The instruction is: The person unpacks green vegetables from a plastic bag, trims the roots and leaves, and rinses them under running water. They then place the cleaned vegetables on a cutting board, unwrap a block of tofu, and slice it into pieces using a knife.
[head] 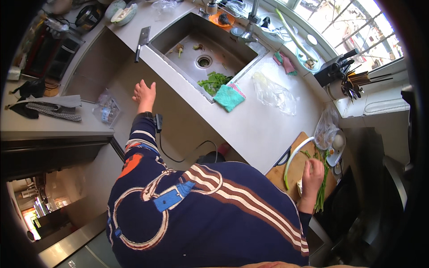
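My left hand (145,94) is raised with its fingers apart, below a cleaver (143,42) that lies on the counter beside the sink (207,40); the two do not touch. At the right, my right hand (313,172) is over a wooden cutting board (278,172), its fingers curled. Whether it holds anything cannot be seen. On the board lie a scallion stalk (295,157) and a bunch of green stems (321,192). A pale item (300,187) shows partly behind the right wrist. Leafy greens (214,82) and scraps lie in the sink.
A green cloth (229,97) lies at the sink's near corner, with a clear plastic bag (274,93) to its right. A knife block (331,70) and a utensil holder (338,89) stand by the window. A white tray (336,155) with an egg sits beyond the board.
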Tool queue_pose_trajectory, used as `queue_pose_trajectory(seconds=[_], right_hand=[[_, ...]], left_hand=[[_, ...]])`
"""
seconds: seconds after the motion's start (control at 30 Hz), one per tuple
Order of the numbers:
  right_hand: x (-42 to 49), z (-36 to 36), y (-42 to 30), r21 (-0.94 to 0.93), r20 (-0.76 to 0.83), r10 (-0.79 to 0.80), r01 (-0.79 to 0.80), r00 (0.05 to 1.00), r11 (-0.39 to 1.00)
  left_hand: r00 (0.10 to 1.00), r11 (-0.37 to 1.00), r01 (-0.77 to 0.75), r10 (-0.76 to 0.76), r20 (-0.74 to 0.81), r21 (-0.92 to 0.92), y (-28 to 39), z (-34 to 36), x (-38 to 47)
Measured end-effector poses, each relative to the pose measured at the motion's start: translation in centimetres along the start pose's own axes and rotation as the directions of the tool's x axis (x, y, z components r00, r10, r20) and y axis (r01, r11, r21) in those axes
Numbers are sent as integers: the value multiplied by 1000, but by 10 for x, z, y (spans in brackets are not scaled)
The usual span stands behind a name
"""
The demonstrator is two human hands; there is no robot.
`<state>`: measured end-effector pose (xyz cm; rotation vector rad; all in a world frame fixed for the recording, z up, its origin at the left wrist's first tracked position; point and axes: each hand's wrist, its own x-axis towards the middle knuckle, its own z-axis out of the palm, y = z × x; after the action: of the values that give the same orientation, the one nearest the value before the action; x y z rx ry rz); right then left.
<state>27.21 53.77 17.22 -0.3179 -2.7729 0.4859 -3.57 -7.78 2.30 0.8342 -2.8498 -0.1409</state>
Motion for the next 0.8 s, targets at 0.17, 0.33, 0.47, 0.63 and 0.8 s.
queue_pose_trajectory(seconds=[0.17, 0.33, 0.47, 0.63, 0.8], right_hand=[[54, 1, -65, 154, -51, -226, 232, 973, 961], [100, 14, -133, 432, -64, -261, 262, 963, 863], [143, 42, -184, 434, -106, -320, 334, 941, 837], [235, 108, -230, 200, -118, -342, 360, 932, 911], [335, 201, -249, -189, 119, -87, 108, 989, 976]], left_hand=[[999, 998, 13, -15, -41, -64, -25, -17, 4], [998, 1000, 10, -9, -69, 11, -56, -56, 22], [997, 1000, 22, -22, -71, -5, -61, -55, 80], [998, 995, 22, -17, 54, -99, -37, 0, 180], [980, 984, 19, 17, 200, -176, -14, 66, 267]])
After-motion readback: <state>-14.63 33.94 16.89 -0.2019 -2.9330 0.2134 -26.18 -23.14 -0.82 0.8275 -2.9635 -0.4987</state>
